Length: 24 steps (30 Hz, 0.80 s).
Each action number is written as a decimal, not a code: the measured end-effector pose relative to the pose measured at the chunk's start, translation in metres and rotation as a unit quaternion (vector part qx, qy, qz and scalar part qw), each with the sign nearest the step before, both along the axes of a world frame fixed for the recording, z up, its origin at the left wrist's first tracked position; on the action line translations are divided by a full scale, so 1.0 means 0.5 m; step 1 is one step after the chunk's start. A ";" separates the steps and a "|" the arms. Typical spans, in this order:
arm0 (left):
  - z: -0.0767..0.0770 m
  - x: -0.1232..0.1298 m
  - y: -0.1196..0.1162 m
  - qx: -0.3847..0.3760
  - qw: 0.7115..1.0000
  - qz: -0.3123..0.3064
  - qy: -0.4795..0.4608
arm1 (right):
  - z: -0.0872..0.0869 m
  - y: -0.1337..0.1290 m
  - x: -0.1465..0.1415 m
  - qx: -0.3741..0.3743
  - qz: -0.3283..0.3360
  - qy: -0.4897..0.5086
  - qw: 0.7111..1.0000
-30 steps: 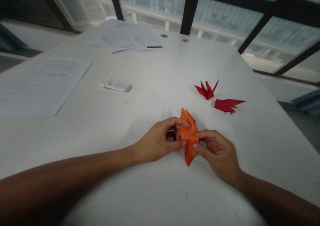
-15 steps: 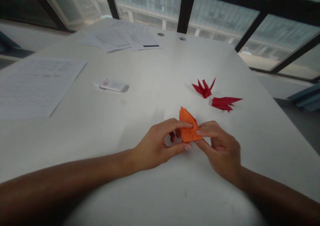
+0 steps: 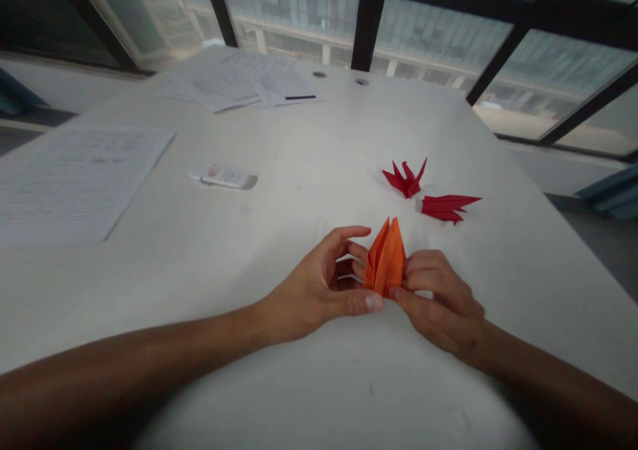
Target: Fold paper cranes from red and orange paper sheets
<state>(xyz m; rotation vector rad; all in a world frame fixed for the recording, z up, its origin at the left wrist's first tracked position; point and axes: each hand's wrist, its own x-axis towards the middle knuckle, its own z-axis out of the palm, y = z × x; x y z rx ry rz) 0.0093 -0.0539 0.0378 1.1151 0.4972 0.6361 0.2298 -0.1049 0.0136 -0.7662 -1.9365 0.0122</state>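
Between my two hands is a piece of folded orange origami paper (image 3: 387, 258), upright, with two narrow points at its top. My left hand (image 3: 329, 280) holds its lower left side, thumb in front at the bottom edge and the other fingers curved behind; the index finger is lifted off it. My right hand (image 3: 441, 297) pinches the lower right side between thumb and fingers. Just beyond lie a red origami crane (image 3: 406, 180) with raised points and a second red folded paper piece (image 3: 448, 206), flatter, its tip pointing right.
The white table (image 3: 299, 204) bears a white eraser-like block (image 3: 229, 177) left of centre. A printed sheet (image 3: 74, 184) lies at the left, and several overlapping papers (image 3: 234, 81) at the far edge. Dark window frames (image 3: 366, 31) stand behind the table.
The orange paper has been turned and now shows two upright points with a gap between. My left index finger has come off its front face. My right fingers have closed in along its right side.
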 end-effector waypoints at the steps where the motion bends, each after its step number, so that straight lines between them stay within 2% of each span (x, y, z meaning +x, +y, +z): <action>1: -0.003 0.000 0.001 0.004 1.000 0.007 -0.001 | -0.002 0.003 0.000 -0.010 0.010 -0.001 1.000; 5: -0.021 -0.001 0.007 0.067 0.995 0.060 0.034 | -0.011 0.004 0.001 -0.057 0.015 -0.024 0.998; 7: -0.029 -0.002 0.011 0.123 0.986 0.087 0.066 | -0.015 -0.002 0.001 -0.144 -0.001 0.006 0.990; 10: -0.034 -0.003 0.017 0.179 0.972 0.111 0.108 | -0.022 -0.009 -0.006 -0.303 -0.011 0.152 0.941; 13: -0.036 -0.002 0.016 0.186 0.970 0.101 0.116 | -0.025 -0.007 -0.016 -0.400 -0.006 0.222 0.889; 18: -0.034 0.001 0.011 0.166 0.982 0.059 0.067 | -0.015 0.001 -0.018 -0.479 -0.010 0.243 0.843; 24: -0.039 0.000 0.016 0.136 0.990 0.040 0.028 | -0.008 0.007 -0.016 -0.479 -0.008 0.273 0.835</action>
